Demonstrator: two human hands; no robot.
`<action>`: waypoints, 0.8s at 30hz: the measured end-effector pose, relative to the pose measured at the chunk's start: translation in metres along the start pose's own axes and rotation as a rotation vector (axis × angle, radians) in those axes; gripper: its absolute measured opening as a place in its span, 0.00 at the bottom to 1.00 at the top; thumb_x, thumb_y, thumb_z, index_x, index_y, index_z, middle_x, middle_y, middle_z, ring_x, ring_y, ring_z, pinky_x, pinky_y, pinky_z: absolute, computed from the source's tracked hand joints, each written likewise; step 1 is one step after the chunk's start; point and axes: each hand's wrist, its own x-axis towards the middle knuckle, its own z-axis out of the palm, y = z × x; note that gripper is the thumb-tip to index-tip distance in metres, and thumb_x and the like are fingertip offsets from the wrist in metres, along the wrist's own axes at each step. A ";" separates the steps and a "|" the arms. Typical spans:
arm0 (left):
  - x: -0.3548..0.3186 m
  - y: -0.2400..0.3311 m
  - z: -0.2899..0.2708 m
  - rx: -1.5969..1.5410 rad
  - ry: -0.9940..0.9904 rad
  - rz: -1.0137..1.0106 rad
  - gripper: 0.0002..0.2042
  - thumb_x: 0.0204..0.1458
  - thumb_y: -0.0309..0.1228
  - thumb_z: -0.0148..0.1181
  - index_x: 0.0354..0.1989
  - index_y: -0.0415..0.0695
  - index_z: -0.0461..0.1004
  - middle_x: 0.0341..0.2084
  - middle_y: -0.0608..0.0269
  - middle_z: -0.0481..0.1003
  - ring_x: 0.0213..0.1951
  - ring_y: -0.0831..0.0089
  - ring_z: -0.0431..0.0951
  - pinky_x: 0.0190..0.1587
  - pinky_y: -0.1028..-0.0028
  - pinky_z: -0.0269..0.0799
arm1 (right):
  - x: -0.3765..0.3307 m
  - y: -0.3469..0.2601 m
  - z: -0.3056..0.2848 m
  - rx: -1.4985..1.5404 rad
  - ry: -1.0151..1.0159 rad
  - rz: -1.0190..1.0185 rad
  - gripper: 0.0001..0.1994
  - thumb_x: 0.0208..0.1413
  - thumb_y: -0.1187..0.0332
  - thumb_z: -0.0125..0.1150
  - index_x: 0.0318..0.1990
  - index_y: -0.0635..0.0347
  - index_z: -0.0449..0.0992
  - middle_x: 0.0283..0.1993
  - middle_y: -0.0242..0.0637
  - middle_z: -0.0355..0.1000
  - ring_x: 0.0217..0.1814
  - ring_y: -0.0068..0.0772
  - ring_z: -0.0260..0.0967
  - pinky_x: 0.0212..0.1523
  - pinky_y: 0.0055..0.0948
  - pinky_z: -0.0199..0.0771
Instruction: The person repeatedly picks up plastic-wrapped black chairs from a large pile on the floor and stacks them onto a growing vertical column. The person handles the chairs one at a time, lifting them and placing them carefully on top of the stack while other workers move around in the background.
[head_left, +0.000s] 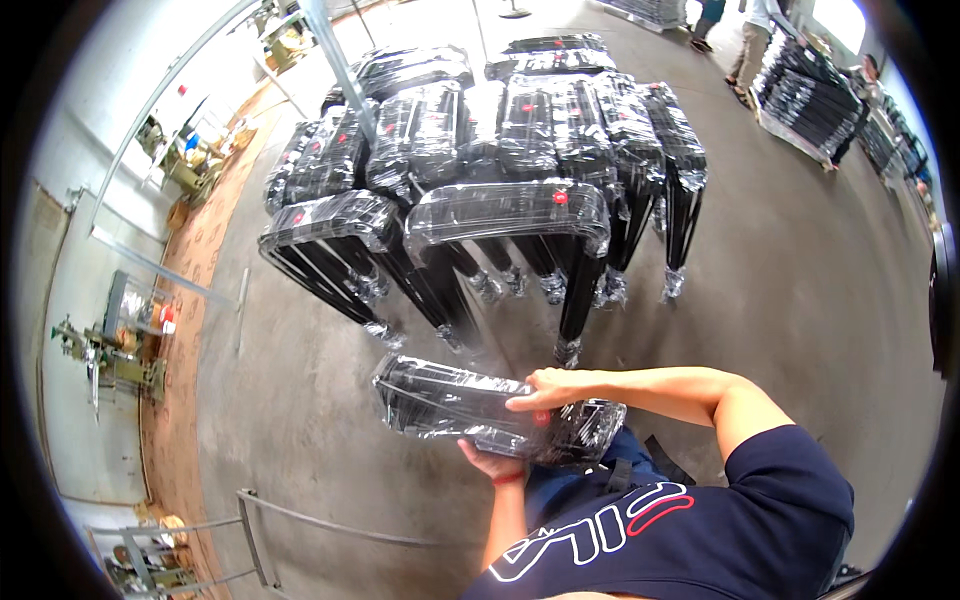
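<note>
Two hands [515, 430] grip one wrapped frame [495, 410], maybe a chair's

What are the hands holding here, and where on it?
A plastic-wrapped black frame, carried flat: the right hand presses on its top near the right end, the left hand supports it from underneath.

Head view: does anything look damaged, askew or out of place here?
Nothing stands out. Both hands, left and right, hold a black plastic-wrapped bundle; similar black wrapped frames stand in tidy rows on the concrete floor.

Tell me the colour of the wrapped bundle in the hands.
Black, under clear glossy plastic film: the wrapped bundle, seen in the head view.
</note>
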 end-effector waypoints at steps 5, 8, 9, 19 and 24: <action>-0.042 0.009 0.009 0.132 -0.106 -0.169 0.40 0.45 0.64 0.36 0.59 0.45 0.49 0.58 0.56 0.51 0.58 0.59 0.52 0.59 0.57 0.45 | -0.070 -0.026 -0.013 -0.044 0.019 0.020 0.39 0.41 0.34 0.45 0.35 0.73 0.71 0.34 0.52 0.71 0.39 0.45 0.70 0.40 0.36 0.69; -0.064 0.007 0.026 0.105 -0.020 -0.385 0.40 0.41 0.62 0.43 0.59 0.46 0.50 0.59 0.57 0.50 0.59 0.59 0.50 0.59 0.55 0.43 | -0.119 -0.019 -0.028 -0.012 0.022 0.070 0.37 0.42 0.35 0.45 0.33 0.69 0.74 0.32 0.48 0.73 0.39 0.41 0.71 0.42 0.34 0.69; -0.066 0.002 0.028 0.101 -0.009 -0.470 0.40 0.40 0.61 0.45 0.59 0.46 0.50 0.59 0.57 0.49 0.59 0.59 0.51 0.59 0.55 0.43 | -0.137 -0.012 -0.030 0.048 -0.012 0.088 0.35 0.42 0.35 0.44 0.28 0.65 0.76 0.28 0.40 0.74 0.40 0.34 0.71 0.43 0.31 0.69; -0.137 -0.132 0.119 0.029 -0.165 -1.051 0.30 0.34 0.27 0.55 0.54 0.42 0.59 0.52 0.55 0.61 0.54 0.59 0.60 0.56 0.57 0.50 | -0.316 0.114 -0.034 0.065 0.179 0.141 0.42 0.42 0.31 0.38 0.37 0.70 0.73 0.35 0.55 0.70 0.40 0.49 0.68 0.41 0.41 0.67; -0.177 -0.235 0.159 0.196 -0.157 -1.212 0.30 0.34 0.25 0.53 0.53 0.40 0.59 0.51 0.54 0.62 0.53 0.58 0.61 0.56 0.56 0.50 | -0.420 0.201 -0.035 0.213 0.263 0.216 0.44 0.41 0.30 0.38 0.38 0.71 0.72 0.39 0.54 0.69 0.44 0.48 0.67 0.45 0.39 0.65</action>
